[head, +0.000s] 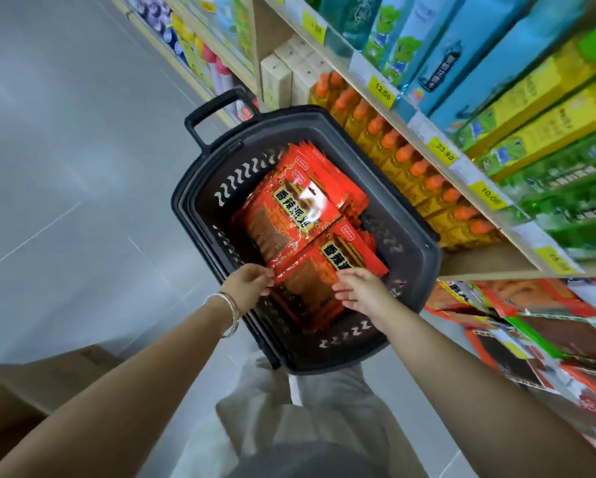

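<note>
A black plastic shopping basket (417, 270) stands on the grey floor beside the shelves, its pull handle (213, 112) raised at the far end. Several red snack packets with yellow labels fill it. The nearest stack of red packets (310, 281) lies at the basket's near end. My left hand (250, 284), with bracelets on the wrist, pinches that stack's left edge. My right hand (362, 289) touches the stack's right side with fingers nearly straight, lying over the packets.
Wooden store shelves (438, 160) run along the right, holding orange-capped yellow bottles (410, 170), blue and green boxes above, and red packets (531, 326) on the lower shelf. Yellow price tags line the shelf edges. A brown cardboard box (48, 381) sits at lower left. My legs are below the basket.
</note>
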`<state>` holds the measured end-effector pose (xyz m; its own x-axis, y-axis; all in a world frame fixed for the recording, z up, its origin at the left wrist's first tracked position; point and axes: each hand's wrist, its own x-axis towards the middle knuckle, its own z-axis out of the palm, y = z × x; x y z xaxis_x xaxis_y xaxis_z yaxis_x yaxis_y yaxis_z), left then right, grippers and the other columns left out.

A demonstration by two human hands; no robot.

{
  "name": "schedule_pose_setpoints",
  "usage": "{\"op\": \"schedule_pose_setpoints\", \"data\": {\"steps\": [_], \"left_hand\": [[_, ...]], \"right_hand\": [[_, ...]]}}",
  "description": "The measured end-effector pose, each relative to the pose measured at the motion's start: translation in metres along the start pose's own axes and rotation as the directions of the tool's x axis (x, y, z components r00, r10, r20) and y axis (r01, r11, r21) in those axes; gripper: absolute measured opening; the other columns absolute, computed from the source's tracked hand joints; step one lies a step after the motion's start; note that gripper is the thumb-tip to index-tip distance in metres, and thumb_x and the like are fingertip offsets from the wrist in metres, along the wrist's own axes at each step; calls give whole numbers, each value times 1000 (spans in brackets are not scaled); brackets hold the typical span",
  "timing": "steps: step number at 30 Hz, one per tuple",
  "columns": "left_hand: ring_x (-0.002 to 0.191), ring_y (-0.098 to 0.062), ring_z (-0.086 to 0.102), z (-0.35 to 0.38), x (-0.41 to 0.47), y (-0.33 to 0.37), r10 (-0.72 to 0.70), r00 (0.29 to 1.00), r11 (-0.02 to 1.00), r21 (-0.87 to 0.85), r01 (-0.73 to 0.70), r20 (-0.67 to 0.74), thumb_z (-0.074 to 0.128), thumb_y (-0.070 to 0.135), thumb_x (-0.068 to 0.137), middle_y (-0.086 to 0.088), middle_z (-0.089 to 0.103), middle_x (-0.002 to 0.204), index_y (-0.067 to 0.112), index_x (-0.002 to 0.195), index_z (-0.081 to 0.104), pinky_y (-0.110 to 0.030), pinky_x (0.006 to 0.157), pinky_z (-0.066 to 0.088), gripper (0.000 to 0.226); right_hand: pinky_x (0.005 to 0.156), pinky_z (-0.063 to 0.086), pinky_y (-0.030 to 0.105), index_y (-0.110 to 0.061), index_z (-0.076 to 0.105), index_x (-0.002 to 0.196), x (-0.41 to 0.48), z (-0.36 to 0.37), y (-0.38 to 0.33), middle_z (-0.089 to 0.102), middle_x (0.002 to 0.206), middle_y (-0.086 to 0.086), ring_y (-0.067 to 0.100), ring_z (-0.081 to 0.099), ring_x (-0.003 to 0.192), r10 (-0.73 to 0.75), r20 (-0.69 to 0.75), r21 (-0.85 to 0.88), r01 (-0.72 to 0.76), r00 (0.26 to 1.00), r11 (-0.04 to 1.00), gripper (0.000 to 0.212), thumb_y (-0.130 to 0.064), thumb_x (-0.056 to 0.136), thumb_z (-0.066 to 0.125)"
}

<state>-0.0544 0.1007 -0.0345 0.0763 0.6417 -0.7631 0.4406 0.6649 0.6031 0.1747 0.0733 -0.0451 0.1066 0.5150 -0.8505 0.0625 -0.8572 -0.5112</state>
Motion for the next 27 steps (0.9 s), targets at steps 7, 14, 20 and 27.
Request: {"op": "schedule_pose_setpoints", "data": {"steps": [7, 14, 20, 27], "left_hand": [[84, -10, 62, 7, 45, 1, -105, 990, 940, -335, 68, -94, 48, 17, 96, 0, 66, 95, 17, 95, 59, -20, 73, 51, 11], [94, -6, 64, 11, 70, -2, -172, 983, 909, -395, 135, -59, 54, 23, 93, 9, 68, 103, 26, 100, 61, -26, 83, 51, 11], [92, -5, 64, 9, 74, 9, -159, 984, 929, -348, 123, -76, 51, 22, 93, 10, 68, 101, 27, 98, 60, -26, 82, 51, 12], [100, -11, 60, 4, 64, 19, -86, 987, 960, -276, 46, -133, 52, 22, 94, 3, 61, 121, 23, 129, 47, -33, 89, 49, 36]], "right_hand": [[66, 49, 25, -23, 56, 95, 99, 15, -14, 65, 90, 1, 14, 62, 76, 127, -36, -11, -127, 991, 992, 6, -25, 96, 50], [53, 41, 24, -23, 51, 85, 159, 37, -38, 59, 83, 1, 12, 57, 65, 23, -169, 21, -19, 985, 1000, 14, -33, 91, 60], [80, 52, 43, -9, 60, 93, 148, 46, -56, 63, 87, 11, 33, 65, 93, -198, -306, -115, 170, 931, 979, 18, -25, 96, 54], [93, 45, 35, -23, 55, 119, 86, 36, -39, 56, 110, -8, 15, 63, 97, -146, -193, 127, 172, 970, 977, 35, -47, 96, 44]]}}
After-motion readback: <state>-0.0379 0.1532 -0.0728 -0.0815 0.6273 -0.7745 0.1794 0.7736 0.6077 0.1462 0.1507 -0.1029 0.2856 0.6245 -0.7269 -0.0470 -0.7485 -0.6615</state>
